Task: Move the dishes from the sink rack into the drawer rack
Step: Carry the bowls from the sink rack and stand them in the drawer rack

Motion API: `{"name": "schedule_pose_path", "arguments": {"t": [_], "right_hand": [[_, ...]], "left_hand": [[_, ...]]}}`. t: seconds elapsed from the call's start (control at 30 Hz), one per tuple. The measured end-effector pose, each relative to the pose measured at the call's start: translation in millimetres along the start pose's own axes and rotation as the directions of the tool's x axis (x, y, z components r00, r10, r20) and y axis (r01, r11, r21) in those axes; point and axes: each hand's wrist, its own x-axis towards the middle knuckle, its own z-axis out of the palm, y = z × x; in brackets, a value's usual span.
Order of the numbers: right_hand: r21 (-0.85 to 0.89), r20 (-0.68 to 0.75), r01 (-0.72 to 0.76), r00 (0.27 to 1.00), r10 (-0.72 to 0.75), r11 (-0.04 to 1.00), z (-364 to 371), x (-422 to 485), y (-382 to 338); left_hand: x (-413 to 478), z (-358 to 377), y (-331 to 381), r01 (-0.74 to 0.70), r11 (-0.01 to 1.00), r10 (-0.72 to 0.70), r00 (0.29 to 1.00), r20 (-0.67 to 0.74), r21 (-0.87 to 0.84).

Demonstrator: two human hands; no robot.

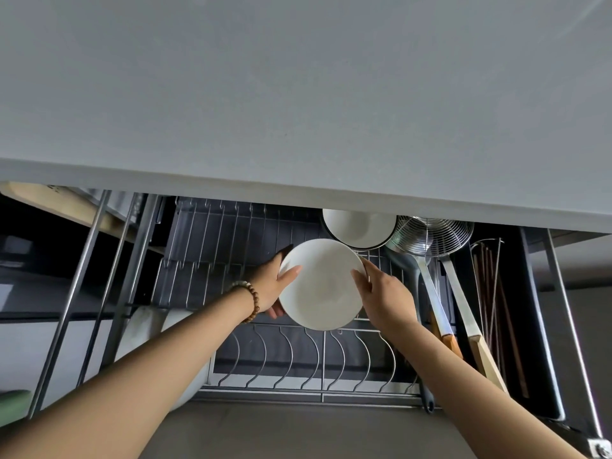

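Gripping the plate's (323,286) sides, left hand (268,283) and right hand (385,294) hide fingers behind it.

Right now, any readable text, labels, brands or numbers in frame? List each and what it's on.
No readable text.
Board: small dark marks near its far edge, too blurred to read.
Plate, bowl, strainer, rack: no print visible.
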Motion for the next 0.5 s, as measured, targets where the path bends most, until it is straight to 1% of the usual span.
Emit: {"name": "schedule_pose_path", "arguments": {"t": [0.13, 0.3, 0.4, 0.43, 0.5], "right_hand": [[0.06, -0.023, 0.024, 0.999, -0.022, 0.998, -1, 0, -5], [0.135, -0.069, 0.037, 0.997, -0.028, 0.99, -5, -1, -2], [0.185, -0.087, 0.027, 0.996, -0.011, 0.982, -13, -3, -4], [0.192, -0.09, 0.03, 0.996, -0.013, 0.981, -15, -4, -5], [0.199, -0.101, 0.05, 0.994, -0.031, 0.979, -20, -6, -9]], "left_hand": [[-5, -1, 2, -0.022, 1.0, 0.022, 1.0, -0.017, 0.009], [-11, -5, 5, -0.027, 1.0, 0.027, 0.999, 0.022, 0.013], [-16, -6, 7, -0.012, 0.999, 0.01, 0.999, 0.05, 0.051], [-18, -7, 7, -0.023, 0.998, 0.021, 0.999, 0.049, 0.056], [-23, -8, 9, -0.093, 0.995, 0.092, 0.996, 0.008, 0.041]]}}
